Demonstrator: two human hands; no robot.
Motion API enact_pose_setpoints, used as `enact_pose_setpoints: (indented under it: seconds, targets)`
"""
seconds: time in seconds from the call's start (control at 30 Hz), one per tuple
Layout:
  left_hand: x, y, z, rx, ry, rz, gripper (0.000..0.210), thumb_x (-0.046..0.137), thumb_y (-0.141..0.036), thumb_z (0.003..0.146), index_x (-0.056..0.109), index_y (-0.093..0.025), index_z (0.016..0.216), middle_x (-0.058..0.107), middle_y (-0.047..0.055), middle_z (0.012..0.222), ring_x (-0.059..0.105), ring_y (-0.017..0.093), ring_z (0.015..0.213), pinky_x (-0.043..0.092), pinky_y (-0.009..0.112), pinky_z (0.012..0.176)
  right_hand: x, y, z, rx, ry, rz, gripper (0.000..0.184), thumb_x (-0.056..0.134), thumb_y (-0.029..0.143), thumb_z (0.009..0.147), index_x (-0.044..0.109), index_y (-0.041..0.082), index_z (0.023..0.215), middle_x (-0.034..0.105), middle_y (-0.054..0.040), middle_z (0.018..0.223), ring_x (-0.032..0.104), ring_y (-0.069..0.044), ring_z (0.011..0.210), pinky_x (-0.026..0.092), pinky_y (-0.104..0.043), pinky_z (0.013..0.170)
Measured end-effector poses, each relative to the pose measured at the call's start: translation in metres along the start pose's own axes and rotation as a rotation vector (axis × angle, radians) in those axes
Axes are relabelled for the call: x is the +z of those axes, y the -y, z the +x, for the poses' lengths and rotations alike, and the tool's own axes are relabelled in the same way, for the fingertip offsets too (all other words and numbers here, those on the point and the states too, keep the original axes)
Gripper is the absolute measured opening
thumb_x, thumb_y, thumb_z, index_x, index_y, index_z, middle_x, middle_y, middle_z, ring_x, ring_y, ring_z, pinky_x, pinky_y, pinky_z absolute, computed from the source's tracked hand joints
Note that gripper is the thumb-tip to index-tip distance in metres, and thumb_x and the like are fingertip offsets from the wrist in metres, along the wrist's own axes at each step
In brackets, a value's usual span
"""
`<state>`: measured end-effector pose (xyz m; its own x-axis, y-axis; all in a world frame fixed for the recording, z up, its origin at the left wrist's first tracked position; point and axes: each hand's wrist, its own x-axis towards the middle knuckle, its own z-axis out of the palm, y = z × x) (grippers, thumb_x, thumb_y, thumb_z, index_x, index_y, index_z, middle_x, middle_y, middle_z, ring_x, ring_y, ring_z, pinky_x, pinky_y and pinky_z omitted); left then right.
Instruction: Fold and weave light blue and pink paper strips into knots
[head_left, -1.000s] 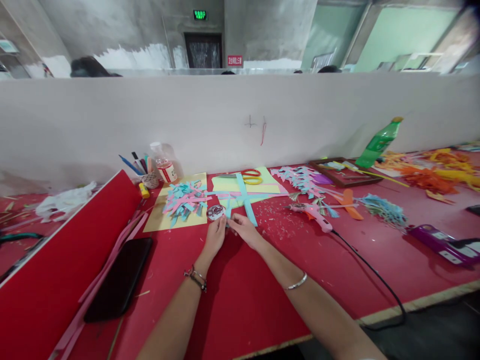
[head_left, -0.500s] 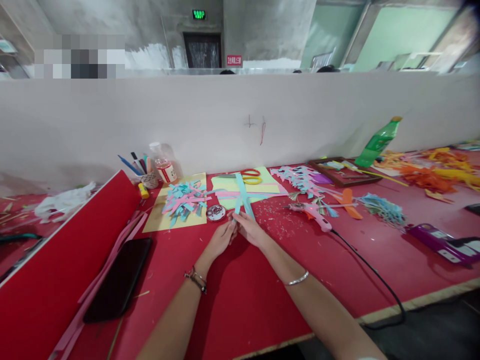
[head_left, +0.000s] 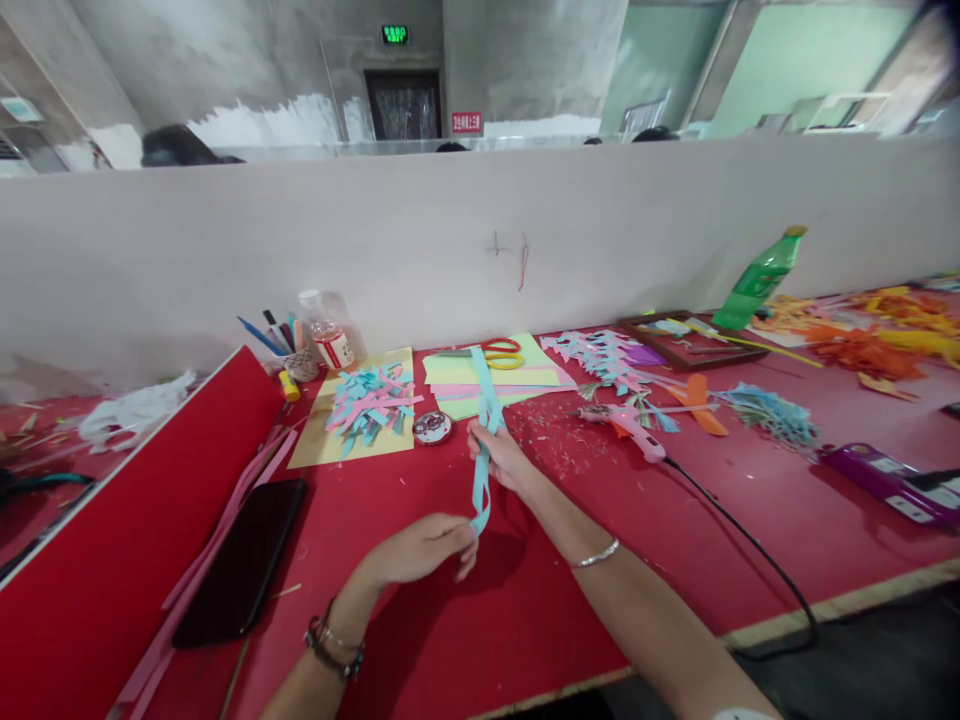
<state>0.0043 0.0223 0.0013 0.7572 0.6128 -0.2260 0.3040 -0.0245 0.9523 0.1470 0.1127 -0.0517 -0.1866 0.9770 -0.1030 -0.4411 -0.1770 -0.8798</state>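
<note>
Counter (head_left: pixel 540 600): red top, pale front edge (head_left: pixel 862 597).
I observe, resting directly on the surface, from the person's left to right: black phone (head_left: pixel 241 565), pen cup (head_left: pixel 301 365), white-capped clear bottle (head_left: pixel 332 340), golden sheet (head_left: pixel 315 440), round tin (head_left: pixel 433 428), overlapping paper sheets (head_left: pixel 454 370), pink glue gun (head_left: pixel 634 430), brown tray (head_left: pixel 727 360), blue fringed bundle (head_left: pixel 772 415), purple power strip (head_left: pixel 889 485). The tin sits just beside the golden sheet; the glue gun's black cord (head_left: pixel 706 494) reaches the front edge.

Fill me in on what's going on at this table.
A person is handling light-blue paper strip with both hands: the left hand pinches it at the near end, the right hand grips it farther out. Beyond them lie scissors on paper sheets. A pink glue gun rests to the right, cut paper pieces to the left.
</note>
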Motion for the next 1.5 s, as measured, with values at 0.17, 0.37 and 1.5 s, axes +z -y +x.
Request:
enact_pose_setpoints:
  seconds: [0.17,0.37,1.5]
  targets:
    - [0.001,-0.005,-0.031,-0.209,0.156,-0.039,0.042,0.034,-0.049,0.075,0.056,-0.016,0.066,0.055,0.002,0.057,0.05,0.013,0.059,0.039,0.024,0.064,0.001,0.0,-0.001,-0.027,-0.005,-0.004,0.026,0.055,0.04,0.063,0.043,0.017,0.061,0.037,0.0089,0.037,0.03,-0.004,0.034,0.022,-0.018,0.036]
    - [0.0,0.008,-0.027,-0.187,-0.146,-0.127,0.033,0.045,-0.045,0.071,0.058,-0.015,0.078,0.062,0.005,0.074,0.056,0.016,0.07,0.041,0.025,0.064,0.009,-0.001,-0.006,-0.047,0.045,-0.01,0.03,0.05,0.043,0.068,0.041,0.017,0.055,0.037,0.0071,0.037,0.031,-0.005,0.037,0.022,-0.02,0.039]
    - [-0.028,0.059,-0.107,-0.406,-0.843,0.118,0.026,0.03,-0.038,0.074,0.043,-0.018,0.064,0.036,-0.007,0.043,0.039,0.009,0.031,0.028,0.021,0.035,0.002,-0.003,-0.007,-0.068,0.122,-0.042,0.018,0.056,0.034,0.064,0.05,0.017,0.066,0.048,0.005,0.049,0.038,-0.005,0.043,0.025,-0.019,0.042]
